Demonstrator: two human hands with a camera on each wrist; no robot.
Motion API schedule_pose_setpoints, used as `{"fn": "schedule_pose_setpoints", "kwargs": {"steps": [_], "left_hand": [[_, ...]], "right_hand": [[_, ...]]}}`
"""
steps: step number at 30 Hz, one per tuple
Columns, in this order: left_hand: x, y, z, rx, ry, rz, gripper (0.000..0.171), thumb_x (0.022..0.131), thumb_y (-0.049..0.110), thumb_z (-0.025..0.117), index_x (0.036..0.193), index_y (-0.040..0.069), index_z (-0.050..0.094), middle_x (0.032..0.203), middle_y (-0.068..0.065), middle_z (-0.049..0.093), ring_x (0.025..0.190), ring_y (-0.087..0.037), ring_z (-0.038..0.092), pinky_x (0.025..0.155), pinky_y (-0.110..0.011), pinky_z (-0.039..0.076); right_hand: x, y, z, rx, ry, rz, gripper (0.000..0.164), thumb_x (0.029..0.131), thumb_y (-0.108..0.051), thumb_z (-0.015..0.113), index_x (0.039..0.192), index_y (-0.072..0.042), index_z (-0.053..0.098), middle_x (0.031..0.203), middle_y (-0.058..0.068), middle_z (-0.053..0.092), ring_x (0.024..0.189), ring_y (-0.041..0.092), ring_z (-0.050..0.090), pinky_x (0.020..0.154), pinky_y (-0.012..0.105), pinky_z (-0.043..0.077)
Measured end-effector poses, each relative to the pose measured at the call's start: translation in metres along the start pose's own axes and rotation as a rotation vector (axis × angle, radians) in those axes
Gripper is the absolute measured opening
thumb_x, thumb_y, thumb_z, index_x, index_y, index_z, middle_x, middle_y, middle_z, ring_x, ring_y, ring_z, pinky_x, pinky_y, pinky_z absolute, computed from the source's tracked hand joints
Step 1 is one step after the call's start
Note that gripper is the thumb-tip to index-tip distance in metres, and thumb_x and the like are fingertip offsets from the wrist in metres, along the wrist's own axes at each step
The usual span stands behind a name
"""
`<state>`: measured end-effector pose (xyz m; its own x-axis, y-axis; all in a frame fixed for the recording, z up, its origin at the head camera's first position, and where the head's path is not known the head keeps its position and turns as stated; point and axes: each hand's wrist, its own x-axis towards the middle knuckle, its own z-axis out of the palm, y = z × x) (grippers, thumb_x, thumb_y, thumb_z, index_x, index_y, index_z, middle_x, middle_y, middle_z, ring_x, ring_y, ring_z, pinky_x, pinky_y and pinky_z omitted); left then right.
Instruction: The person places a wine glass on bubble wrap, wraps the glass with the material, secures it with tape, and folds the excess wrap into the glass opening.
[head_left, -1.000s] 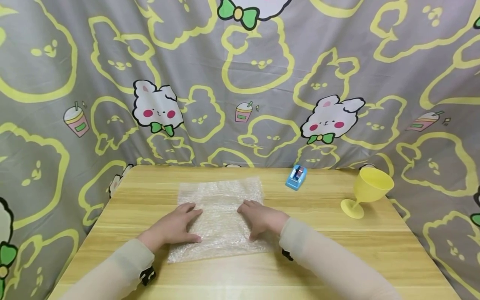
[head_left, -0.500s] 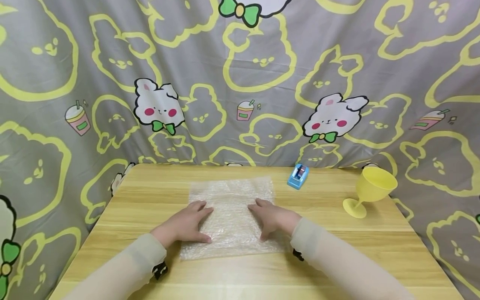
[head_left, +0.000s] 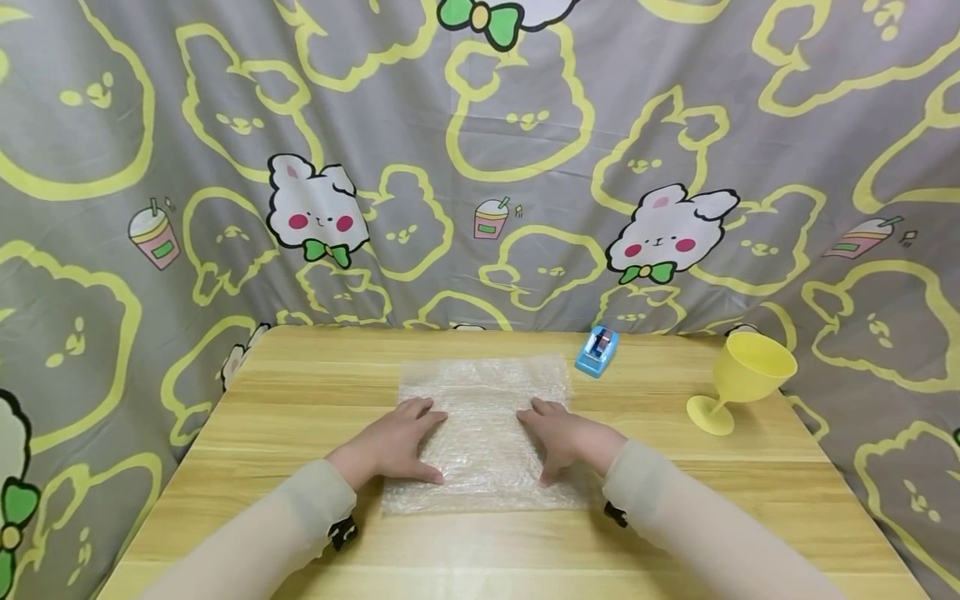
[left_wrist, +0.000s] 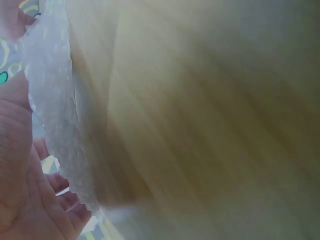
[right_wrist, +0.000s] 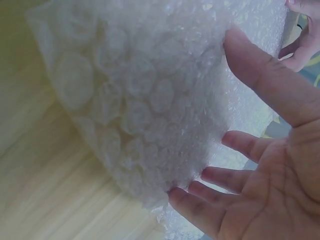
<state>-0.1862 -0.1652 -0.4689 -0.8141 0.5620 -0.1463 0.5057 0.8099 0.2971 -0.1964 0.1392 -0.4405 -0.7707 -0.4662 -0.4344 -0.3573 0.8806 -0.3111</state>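
Observation:
A sheet of clear bubble wrap [head_left: 483,442] lies flat on the wooden table in the head view. My left hand [head_left: 401,442] rests on its left side, fingers spread and thumb towards me. On the opposite side, my right hand [head_left: 566,437] touches the sheet with its fingertips and thumb. In the right wrist view the right hand [right_wrist: 265,165] has its fingertips against the bubbles of the wrap [right_wrist: 130,90]. The left wrist view shows the left hand [left_wrist: 35,185] along the edge of the wrap [left_wrist: 55,95].
A blue tape dispenser [head_left: 597,352] stands near the back edge of the wooden table [head_left: 300,383]. At the right is a yellow goblet [head_left: 750,371] on its round base. A grey curtain [head_left: 420,125] printed with rabbits hangs behind and beside the table.
Both hands have moved to the right together, and the bubble wrap has slid along the table with them. The tape dispenser and goblet stay where they were.

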Motion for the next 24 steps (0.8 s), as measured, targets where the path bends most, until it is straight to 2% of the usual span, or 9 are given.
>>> {"fn": "schedule_pose_setpoints", "kwargs": {"steps": [15,24], "left_hand": [[0.015,0.011,0.004,0.011,-0.011,0.008,0.104,0.072,0.069,0.077,0.152,0.012,0.042,0.157,-0.021,0.033,0.144,-0.040,0.030,0.114,-0.053,0.034],[0.019,0.015,0.005,0.034,-0.025,0.005,0.105,0.072,0.070,0.076,0.153,0.013,0.041,0.157,-0.020,0.032,0.145,-0.038,0.029,0.115,-0.051,0.033]], "right_hand": [[-0.011,0.017,0.002,-0.007,0.016,0.004,0.108,0.066,-0.026,0.094,0.155,-0.009,0.035,0.162,0.023,0.020,0.147,0.043,0.019,0.114,0.060,0.030],[-0.014,0.023,0.002,0.017,0.013,-0.002,0.109,0.066,-0.026,0.094,0.155,-0.009,0.034,0.162,0.023,0.019,0.147,0.045,0.018,0.114,0.062,0.027]]}}
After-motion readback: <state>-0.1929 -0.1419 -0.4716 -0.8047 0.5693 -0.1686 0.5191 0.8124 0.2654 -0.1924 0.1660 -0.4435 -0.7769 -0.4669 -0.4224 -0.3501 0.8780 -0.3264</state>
